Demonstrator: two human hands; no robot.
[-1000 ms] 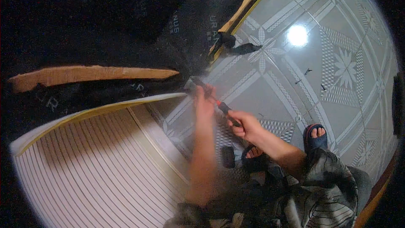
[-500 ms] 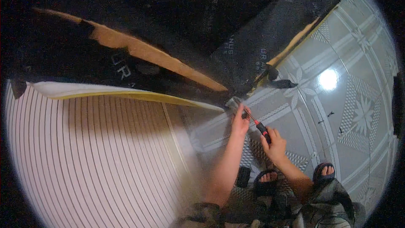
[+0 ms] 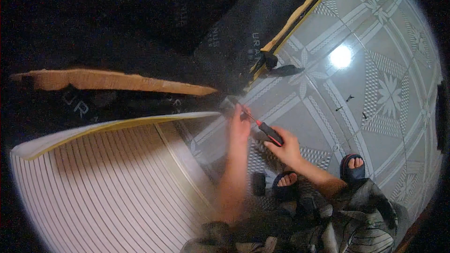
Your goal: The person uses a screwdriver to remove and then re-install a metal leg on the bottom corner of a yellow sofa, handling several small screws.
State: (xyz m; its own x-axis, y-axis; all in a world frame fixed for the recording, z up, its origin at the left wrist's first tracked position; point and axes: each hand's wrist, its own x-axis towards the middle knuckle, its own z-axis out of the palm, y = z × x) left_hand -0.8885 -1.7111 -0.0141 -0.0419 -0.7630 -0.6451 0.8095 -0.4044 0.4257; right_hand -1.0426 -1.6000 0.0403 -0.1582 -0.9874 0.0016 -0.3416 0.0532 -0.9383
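Observation:
My right hand [image 3: 287,150] is wrapped round the black-and-red handle of a screwdriver [image 3: 270,134]. Its thin shaft points up and left to the fingers of my left hand [image 3: 240,121], which are closed near the tip. What those fingers pinch is too small to make out. Just beyond them sits a small greyish block [image 3: 229,103] at the corner of a large piece covered in dark printed fabric [image 3: 154,42]. Bare wood [image 3: 117,82] shows through a long gap in that fabric. The screwdriver's tip is hidden by my left fingers.
Patterned grey tiles [image 3: 328,126] cover the floor, with several small dark screw-like pieces [image 3: 349,98] on the right. A striped pale panel [image 3: 122,173] with a white-and-yellow edge lies at left. Dark scraps [image 3: 286,69] rest by the fabric. My sandalled feet [image 3: 354,166] are close below.
The whole scene has shifted left in the picture as the view turned. Both hands stay at the same corner, and the screwdriver now slants flatter.

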